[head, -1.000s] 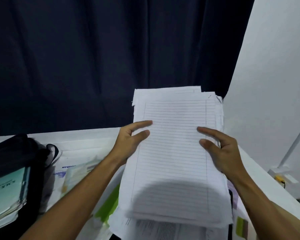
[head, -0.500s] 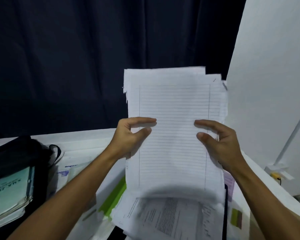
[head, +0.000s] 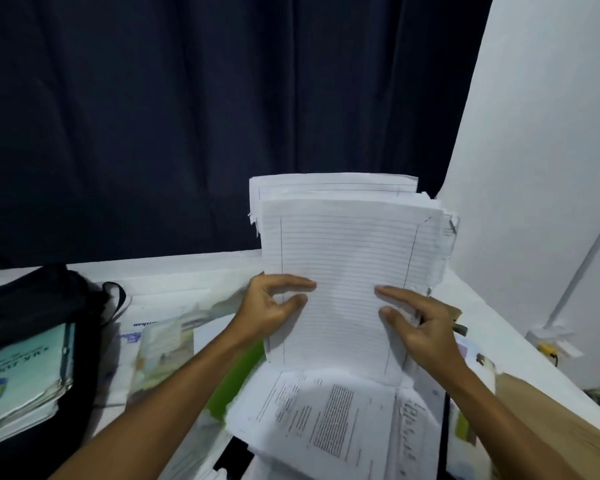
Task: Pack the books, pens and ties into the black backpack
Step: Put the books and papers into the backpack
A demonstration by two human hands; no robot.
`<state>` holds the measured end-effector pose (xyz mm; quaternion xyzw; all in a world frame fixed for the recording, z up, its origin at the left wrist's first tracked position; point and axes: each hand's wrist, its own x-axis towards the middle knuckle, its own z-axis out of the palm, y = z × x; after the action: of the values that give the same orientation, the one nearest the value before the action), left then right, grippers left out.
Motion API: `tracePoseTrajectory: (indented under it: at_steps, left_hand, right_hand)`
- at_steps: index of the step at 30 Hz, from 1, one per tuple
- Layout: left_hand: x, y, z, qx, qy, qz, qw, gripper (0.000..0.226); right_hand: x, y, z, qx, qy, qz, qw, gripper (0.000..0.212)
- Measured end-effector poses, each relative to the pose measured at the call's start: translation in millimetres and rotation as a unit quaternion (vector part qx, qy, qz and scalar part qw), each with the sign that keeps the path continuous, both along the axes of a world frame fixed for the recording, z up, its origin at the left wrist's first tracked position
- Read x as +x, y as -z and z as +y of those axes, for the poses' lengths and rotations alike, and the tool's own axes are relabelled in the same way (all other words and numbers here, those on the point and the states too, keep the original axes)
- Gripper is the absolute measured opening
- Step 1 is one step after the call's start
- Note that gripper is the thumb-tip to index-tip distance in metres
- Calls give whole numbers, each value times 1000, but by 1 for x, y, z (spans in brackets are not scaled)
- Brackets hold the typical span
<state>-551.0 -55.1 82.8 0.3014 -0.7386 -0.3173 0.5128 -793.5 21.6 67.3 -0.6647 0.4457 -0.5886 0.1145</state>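
Item 1: stack of lined sheets (head: 347, 271), stood on edge near the counter's (head: 187, 271) right edge, above printed papers (head: 326, 417); I judge it is upright for squaring. My left hand (head: 269, 311) pinches its left side, my right hand (head: 420, 323) grips the right. Item 2: black backpack (head: 35, 299), far-left corner, mouth open, teal book (head: 18, 368) already inside, ready to receive.

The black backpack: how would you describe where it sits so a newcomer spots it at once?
Start at the white table in front of the dark curtain and go to its left end. The black backpack lies there, open, a teal-covered book showing in its mouth. It is the only dark, soft thing among pale papers.
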Motion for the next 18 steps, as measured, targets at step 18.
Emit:
tracePoseTrajectory:
  at_steps: [18]
  left_hand:
    - [12,-2,-3,14,-2,-28,1000,31]
  right_hand:
    - [2,-9,2,6,-10,-31,999,61]
